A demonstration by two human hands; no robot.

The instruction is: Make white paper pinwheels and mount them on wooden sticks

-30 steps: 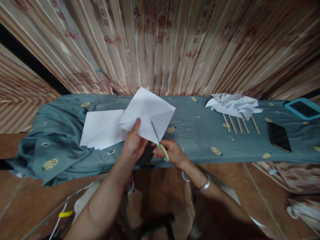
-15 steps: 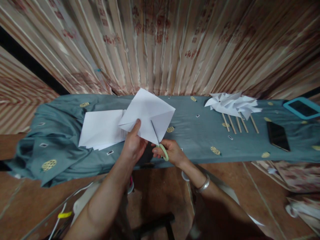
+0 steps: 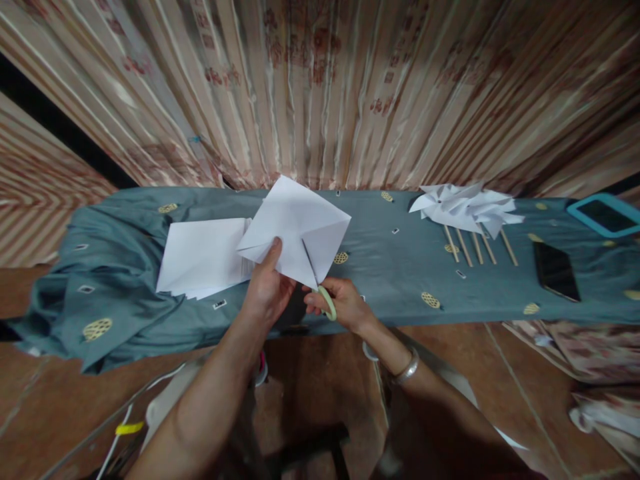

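My left hand (image 3: 270, 290) pinches a square sheet of white paper (image 3: 293, 213) by its lower left side, thumb on top and the fingers beneath. The sheet is turned like a diamond and shows crease lines; a slit runs in near its left corner. My right hand (image 3: 340, 303) grips scissors (image 3: 327, 303) with pale green handles. One dark blade lies over the sheet, pointing from its bottom corner toward the middle; the other blade is hidden under the paper. A stack of white paper sheets (image 3: 205, 253) lies left of the held sheet, partly under its left corner.
White paper pinwheels (image 3: 467, 207) on wooden sticks (image 3: 477, 249) lie at the right on the grey-green cloth (image 3: 395, 287). Farther right are a black phone (image 3: 556, 272) and a blue-framed device (image 3: 607, 215). A patterned curtain (image 3: 320, 87) hangs behind the table.
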